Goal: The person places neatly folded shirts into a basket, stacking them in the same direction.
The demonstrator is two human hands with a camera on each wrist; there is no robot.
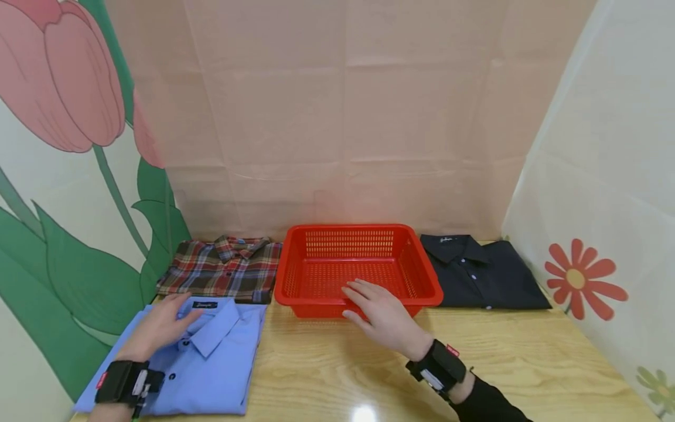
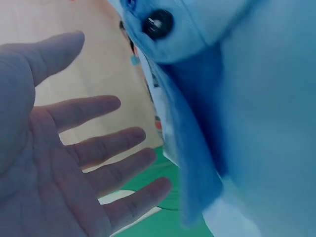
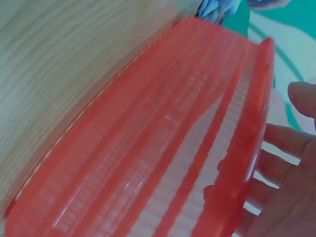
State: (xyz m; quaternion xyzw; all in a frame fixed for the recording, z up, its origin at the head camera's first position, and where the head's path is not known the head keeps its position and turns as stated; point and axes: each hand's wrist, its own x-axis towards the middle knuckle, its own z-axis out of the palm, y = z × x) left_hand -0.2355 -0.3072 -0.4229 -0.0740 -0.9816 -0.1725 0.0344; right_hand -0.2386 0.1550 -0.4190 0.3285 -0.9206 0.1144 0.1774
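Lying below the left grip (image 1: pixel 157 329) is the folded blue shirt (image 1: pixel 211 375).

The blue shirt (image 1: pixel 211 378) has dark buttons (image 1: pixel 171 376) and a black label (image 1: pixel 204 305). The plaid shirt (image 1: pixel 211 275) crosses red, dark and pale lines. The black shirt (image 1: pixel 501 275) carries pale buttons (image 1: pixel 473 276). The basket (image 1: pixel 313 310) is plain red, the table (image 1: pixel 316 363) yellowish with wood grain, the backdrop (image 1: pixel 358 117) pinkish beige, the tulip (image 1: pixel 79 76) pink, the flower (image 1: pixel 575 279) red round a yellow centre.
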